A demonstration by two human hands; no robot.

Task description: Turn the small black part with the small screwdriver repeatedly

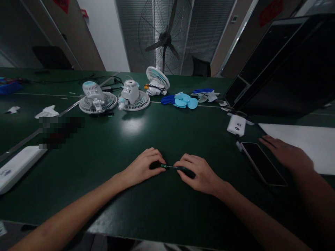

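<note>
My right hand is closed around the dark handle of a screwdriver, whose thin metal shaft points left. In my left hand, thumb and fingers pinch a small dark piece with a green end, its exact kind unclear. The shaft reaches up to this green end, so the two hands face each other just above or on the dark green table. Whether the shaft is joined to the piece or only touches it, I cannot tell.
White fans lie at the back with light blue fan blades and blue gloves. On the right are a phone, a white power bank and another person's hand. A long white box lies left.
</note>
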